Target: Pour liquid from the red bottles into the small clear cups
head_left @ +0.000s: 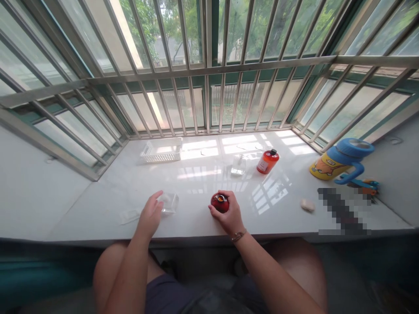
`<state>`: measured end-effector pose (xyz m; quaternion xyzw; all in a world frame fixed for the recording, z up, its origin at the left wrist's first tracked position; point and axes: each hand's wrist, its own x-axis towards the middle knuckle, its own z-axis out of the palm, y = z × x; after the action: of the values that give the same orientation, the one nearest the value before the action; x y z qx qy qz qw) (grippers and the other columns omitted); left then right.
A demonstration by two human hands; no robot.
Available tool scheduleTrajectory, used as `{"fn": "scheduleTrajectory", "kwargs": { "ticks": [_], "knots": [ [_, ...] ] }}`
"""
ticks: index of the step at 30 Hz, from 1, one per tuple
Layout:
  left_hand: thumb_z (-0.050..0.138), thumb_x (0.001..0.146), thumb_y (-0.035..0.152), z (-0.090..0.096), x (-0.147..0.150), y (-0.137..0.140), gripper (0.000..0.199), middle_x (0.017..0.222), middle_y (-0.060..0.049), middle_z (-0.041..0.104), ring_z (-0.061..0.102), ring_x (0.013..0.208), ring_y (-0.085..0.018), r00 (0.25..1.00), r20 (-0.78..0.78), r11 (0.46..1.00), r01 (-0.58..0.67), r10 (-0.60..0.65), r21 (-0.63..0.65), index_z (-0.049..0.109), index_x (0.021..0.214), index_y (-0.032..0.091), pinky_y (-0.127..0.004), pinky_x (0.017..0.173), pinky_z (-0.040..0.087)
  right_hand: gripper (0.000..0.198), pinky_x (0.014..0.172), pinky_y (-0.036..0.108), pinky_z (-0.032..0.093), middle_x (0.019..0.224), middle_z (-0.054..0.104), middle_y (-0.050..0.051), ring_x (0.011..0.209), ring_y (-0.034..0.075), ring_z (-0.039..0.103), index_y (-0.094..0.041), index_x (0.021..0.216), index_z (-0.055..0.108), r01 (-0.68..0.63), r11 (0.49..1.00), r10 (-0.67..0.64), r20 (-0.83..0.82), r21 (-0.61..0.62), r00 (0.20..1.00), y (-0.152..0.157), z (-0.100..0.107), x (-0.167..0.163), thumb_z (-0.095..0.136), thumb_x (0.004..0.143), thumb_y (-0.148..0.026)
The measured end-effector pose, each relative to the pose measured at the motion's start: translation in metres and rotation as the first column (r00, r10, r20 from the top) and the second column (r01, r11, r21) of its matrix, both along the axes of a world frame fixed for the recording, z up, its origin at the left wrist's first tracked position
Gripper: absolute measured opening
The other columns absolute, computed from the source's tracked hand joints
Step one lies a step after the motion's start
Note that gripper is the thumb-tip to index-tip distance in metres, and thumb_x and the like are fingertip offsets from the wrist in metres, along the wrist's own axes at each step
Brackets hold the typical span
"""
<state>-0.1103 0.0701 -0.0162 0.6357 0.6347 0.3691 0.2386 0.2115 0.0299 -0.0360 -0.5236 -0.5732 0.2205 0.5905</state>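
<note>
My right hand (231, 212) is wrapped round a small dark red round bottle (219, 203). The bottle stands on the white counter, and its uncapped mouth faces up. Over to the left, my left hand (151, 213) is at the near side of a clear see-through container (170, 203). Its thumb and fingers are apart, with the tips at the container's left edge; whether they press on it is hard to see. Left of that hand lies a flat, clear piece (130, 216), faint against the counter.
Further back are a white perforated basket (162, 150), a clear bottle (238, 166) and a red bottle with a black cap (267, 162). At the right stand a blue and yellow handled flask (338, 160), a toy-like object (368, 187) and a pale lump (307, 205). Barred windows enclose the white counter (203, 226).
</note>
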Motion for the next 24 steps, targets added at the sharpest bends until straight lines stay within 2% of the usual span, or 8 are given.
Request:
{"fn": "scheduleTrajectory", "kwargs": {
  "ticks": [3, 6, 10, 16, 19, 24],
  "knots": [
    [0.053, 0.101, 0.059, -0.008, 0.022, 0.004, 0.057, 0.156, -0.013, 0.059, 0.052, 0.149, -0.032, 0.999, 0.003, 0.997, 0.037, -0.038, 0.063, 0.061, 0.142, 0.021, -0.054, 0.130, 0.036, 0.052, 0.099, 0.043, 0.060, 0.120, 0.065, 0.007, 0.109, 0.026, 0.068, -0.027, 0.127, 0.061, -0.012, 1.000, 0.012, 0.008, -0.008, 1.000, 0.000, 0.001, 0.001, 0.085, 0.083, -0.041],
    [0.049, 0.104, 0.061, -0.015, 0.043, 0.007, 0.057, 0.156, -0.014, 0.059, 0.052, 0.149, -0.033, 0.995, 0.063, 0.996, 0.067, -0.071, 0.064, 0.061, 0.144, 0.022, -0.056, 0.129, 0.037, 0.052, 0.098, 0.042, 0.060, 0.120, 0.065, 0.006, 0.108, 0.026, 0.068, -0.027, 0.126, 0.061, -0.013, 1.000, 0.013, 0.025, -0.012, 1.000, 0.000, 0.003, 0.003, 0.085, 0.083, -0.042],
    [0.051, 0.106, 0.057, -0.020, 0.074, 0.001, 0.053, 0.158, -0.011, 0.059, 0.056, 0.147, -0.031, 0.971, 0.133, 0.980, 0.193, -0.198, 0.047, 0.059, 0.148, 0.026, -0.052, 0.126, 0.041, 0.051, 0.097, 0.042, 0.060, 0.119, 0.066, 0.007, 0.107, 0.026, 0.069, -0.026, 0.126, 0.061, 0.026, 1.000, -0.026, 0.053, -0.011, 0.998, -0.003, 0.005, 0.007, 0.085, 0.084, -0.043],
    [0.055, 0.106, 0.048, -0.021, 0.116, -0.011, 0.035, 0.158, -0.010, 0.059, 0.055, 0.148, -0.029, 0.925, 0.149, 0.935, 0.337, -0.351, 0.109, 0.068, 0.131, 0.025, -0.048, 0.126, 0.042, 0.053, 0.094, 0.044, 0.061, 0.117, 0.066, 0.007, 0.102, 0.026, 0.068, -0.027, 0.127, 0.060, 0.086, 0.996, -0.083, 0.075, -0.029, 0.994, -0.008, 0.003, 0.018, 0.085, 0.084, -0.046],
    [0.057, 0.106, 0.045, -0.022, 0.123, -0.012, 0.032, 0.156, -0.011, 0.060, 0.056, 0.147, -0.029, 0.918, 0.168, 0.932, 0.340, -0.358, 0.130, 0.068, 0.126, 0.024, -0.048, 0.126, 0.042, 0.053, 0.094, 0.044, 0.060, 0.117, 0.066, 0.006, 0.102, 0.026, 0.068, -0.026, 0.127, 0.060, 0.097, 0.994, -0.094, 0.078, -0.040, 0.992, -0.009, 0.001, 0.025, 0.085, 0.084, -0.047],
    [0.067, 0.100, 0.048, -0.028, 0.126, -0.011, 0.026, 0.150, -0.011, 0.066, 0.060, 0.143, -0.029, 0.918, 0.261, 0.952, 0.271, -0.299, 0.141, 0.061, 0.112, 0.025, -0.053, 0.124, 0.043, 0.054, 0.094, 0.045, 0.061, 0.117, 0.066, 0.006, 0.101, 0.026, 0.068, -0.026, 0.126, 0.061, 0.171, 0.984, -0.167, 0.084, -0.044, 0.982, -0.009, 0.000, 0.041, 0.086, 0.084, -0.049]
  ]
}}
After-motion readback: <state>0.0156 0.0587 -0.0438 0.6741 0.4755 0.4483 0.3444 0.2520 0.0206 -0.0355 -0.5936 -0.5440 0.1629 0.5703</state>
